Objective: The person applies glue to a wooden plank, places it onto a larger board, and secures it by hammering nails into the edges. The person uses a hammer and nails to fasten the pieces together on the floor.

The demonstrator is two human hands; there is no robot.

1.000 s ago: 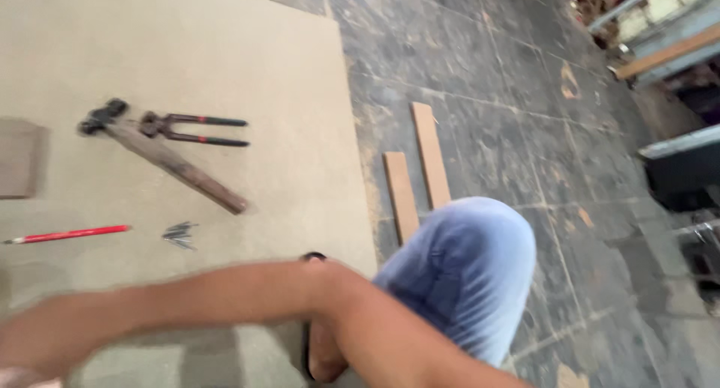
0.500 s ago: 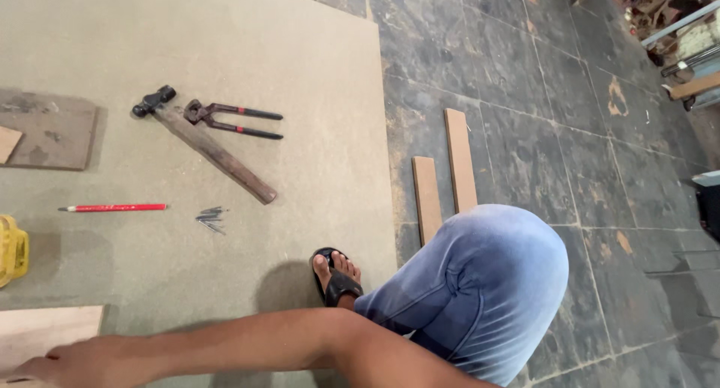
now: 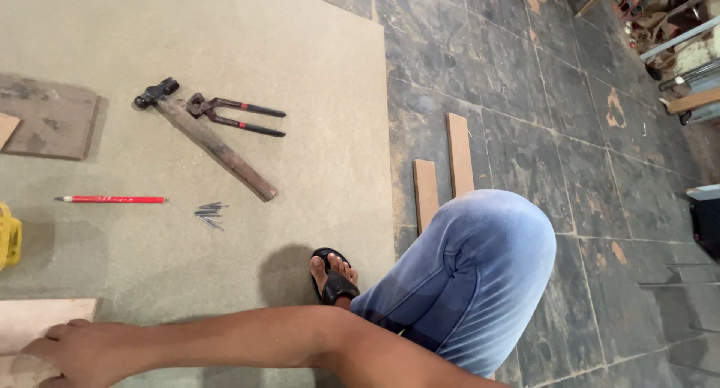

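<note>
Right hand [image 3: 79, 350] reaches across the body, fingers curled flat onto pale wood board [image 3: 37, 320] at lower left, pressing, not gripping; left hand out of view. Beyond on the fibreboard sheet [image 3: 300, 80]: nails [image 3: 210, 214], red pencil [image 3: 112, 200], hammer [image 3: 214, 144], pincers [image 3: 236, 115], all untouched; nothing nailed yet

One wooden-handled hammer [image 3: 206, 138], one pair of red-handled pincers [image 3: 234, 115], one red pencil [image 3: 111, 200], one small heap of grey nails [image 3: 210, 215], two narrow wooden strips [image 3: 426, 194] [image 3: 460, 154], one yellow tool [image 3: 9, 235] at the board's left edge.
</note>
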